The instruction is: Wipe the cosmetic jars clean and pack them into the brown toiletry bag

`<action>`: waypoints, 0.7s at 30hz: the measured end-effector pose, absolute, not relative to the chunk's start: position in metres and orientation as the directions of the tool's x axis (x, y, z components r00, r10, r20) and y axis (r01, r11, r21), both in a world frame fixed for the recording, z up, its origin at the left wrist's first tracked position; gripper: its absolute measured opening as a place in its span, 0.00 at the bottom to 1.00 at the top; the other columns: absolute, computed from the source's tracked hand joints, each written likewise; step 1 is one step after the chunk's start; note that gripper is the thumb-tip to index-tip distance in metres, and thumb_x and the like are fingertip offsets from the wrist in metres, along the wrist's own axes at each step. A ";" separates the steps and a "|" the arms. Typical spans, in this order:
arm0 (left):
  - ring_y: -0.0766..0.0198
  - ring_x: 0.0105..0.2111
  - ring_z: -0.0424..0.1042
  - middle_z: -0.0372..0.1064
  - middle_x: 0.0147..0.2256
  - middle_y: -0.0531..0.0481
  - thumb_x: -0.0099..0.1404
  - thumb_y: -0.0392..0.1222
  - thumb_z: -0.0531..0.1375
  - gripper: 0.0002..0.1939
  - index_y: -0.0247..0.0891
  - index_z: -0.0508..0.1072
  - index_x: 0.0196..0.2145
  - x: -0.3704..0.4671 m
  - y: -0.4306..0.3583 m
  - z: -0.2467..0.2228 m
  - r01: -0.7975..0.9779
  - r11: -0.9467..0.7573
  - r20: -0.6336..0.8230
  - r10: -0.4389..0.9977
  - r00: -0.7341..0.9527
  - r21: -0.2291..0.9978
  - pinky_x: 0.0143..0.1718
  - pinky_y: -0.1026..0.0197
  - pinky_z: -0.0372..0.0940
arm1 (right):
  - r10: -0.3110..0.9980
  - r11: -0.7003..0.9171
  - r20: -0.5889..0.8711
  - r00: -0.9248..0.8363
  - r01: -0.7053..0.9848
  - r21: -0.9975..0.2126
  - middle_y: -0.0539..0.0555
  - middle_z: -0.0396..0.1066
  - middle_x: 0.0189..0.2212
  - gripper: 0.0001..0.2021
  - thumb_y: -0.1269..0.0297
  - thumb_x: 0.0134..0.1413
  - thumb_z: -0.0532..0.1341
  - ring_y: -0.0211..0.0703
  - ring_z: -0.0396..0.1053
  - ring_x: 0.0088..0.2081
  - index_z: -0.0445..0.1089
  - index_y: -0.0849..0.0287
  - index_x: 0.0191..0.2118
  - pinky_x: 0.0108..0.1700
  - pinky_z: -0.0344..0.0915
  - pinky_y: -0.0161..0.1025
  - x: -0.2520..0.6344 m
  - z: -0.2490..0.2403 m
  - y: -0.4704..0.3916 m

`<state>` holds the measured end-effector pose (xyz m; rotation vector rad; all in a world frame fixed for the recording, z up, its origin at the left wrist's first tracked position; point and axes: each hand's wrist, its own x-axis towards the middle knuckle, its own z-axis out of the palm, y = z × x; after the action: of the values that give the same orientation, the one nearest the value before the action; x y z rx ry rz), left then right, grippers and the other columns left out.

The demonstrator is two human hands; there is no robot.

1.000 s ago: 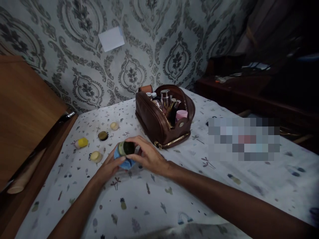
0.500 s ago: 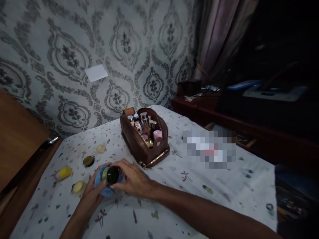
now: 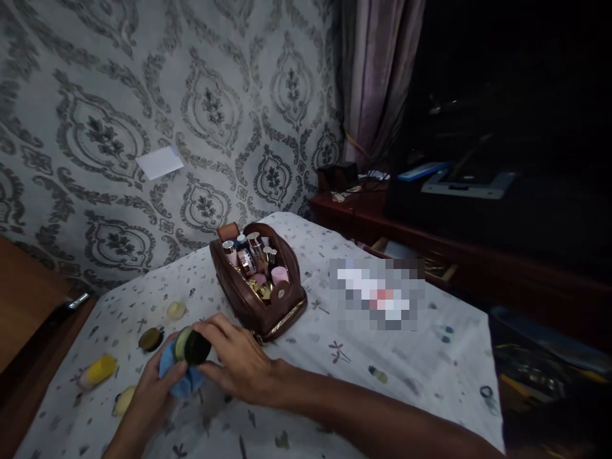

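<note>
My left hand [image 3: 152,377] is closed around a small pale green jar [image 3: 180,344] with a dark lid [image 3: 197,347]. A blue cloth [image 3: 173,373] is bunched between that hand and the jar. The fingers of my right hand [image 3: 239,357] curl around the dark lid from the right. The jar is tilted, its lid facing right and toward me. Beyond my hands stands an open brown cosmetic bag [image 3: 239,290], filled with several small bottles and jars, among them one with a pink lid [image 3: 280,275].
Left of my hands lie a yellow and pink container [image 3: 99,371], a dark round jar [image 3: 150,339] and two pale yellow round items [image 3: 176,310]. A pixelated patch [image 3: 377,293] covers something on the right. An open drawer [image 3: 415,258] borders the patterned tablecloth [image 3: 421,395].
My view has turned to the right, so the table and bag sit farther left and lower. Both hands stay on the jar, its lid turned slightly in view.
</note>
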<state>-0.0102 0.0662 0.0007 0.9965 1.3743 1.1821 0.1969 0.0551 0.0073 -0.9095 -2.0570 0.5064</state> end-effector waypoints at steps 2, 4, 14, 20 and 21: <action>0.43 0.45 0.78 0.80 0.39 0.42 0.32 0.54 0.78 0.43 0.37 0.77 0.47 -0.006 0.068 0.007 -0.029 0.168 -0.170 0.978 -0.121 0.985 0.41 0.56 0.75 | 0.743 0.668 0.532 -0.405 0.406 -0.624 0.56 0.64 0.54 0.27 0.63 0.61 0.63 0.47 0.70 0.50 0.55 0.52 0.64 0.49 0.69 0.42 0.202 0.017 0.054; 0.43 0.43 0.78 0.80 0.36 0.43 0.31 0.56 0.77 0.43 0.36 0.77 0.46 0.000 0.069 0.012 -0.019 0.125 -0.127 0.986 -0.110 0.992 0.40 0.55 0.75 | 0.730 0.681 0.545 -0.411 0.381 -0.625 0.57 0.64 0.54 0.27 0.64 0.62 0.62 0.47 0.70 0.51 0.55 0.53 0.64 0.50 0.69 0.43 0.209 0.028 0.053; 0.56 0.29 0.72 0.74 0.29 0.49 0.53 0.55 0.70 0.20 0.41 0.77 0.39 0.047 0.086 0.073 0.453 -0.274 0.214 0.960 0.180 0.848 0.28 0.62 0.68 | 0.710 0.700 0.666 -0.226 0.322 -0.637 0.60 0.67 0.53 0.26 0.59 0.61 0.64 0.49 0.69 0.49 0.60 0.57 0.62 0.50 0.68 0.44 0.272 0.079 0.067; 0.49 0.45 0.72 0.75 0.45 0.42 0.65 0.47 0.53 0.17 0.40 0.77 0.45 0.098 0.113 0.127 0.623 -0.752 0.314 0.657 0.685 0.215 0.46 0.55 0.66 | 0.766 0.610 0.621 -0.166 0.492 -0.621 0.56 0.72 0.47 0.23 0.63 0.57 0.65 0.45 0.71 0.42 0.62 0.60 0.57 0.46 0.66 0.41 0.314 0.100 0.103; 0.48 0.49 0.71 0.74 0.48 0.41 0.65 0.46 0.52 0.18 0.40 0.76 0.46 0.104 0.119 0.132 0.613 -0.778 0.257 0.626 0.737 0.138 0.49 0.53 0.65 | 0.774 0.593 0.609 -0.174 0.536 -0.601 0.56 0.72 0.46 0.22 0.65 0.57 0.65 0.45 0.71 0.43 0.62 0.60 0.56 0.46 0.65 0.41 0.319 0.102 0.108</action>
<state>0.1042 0.1188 0.1321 2.8858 1.0295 0.4513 0.3188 0.1085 0.1015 -1.0593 -1.8482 0.3068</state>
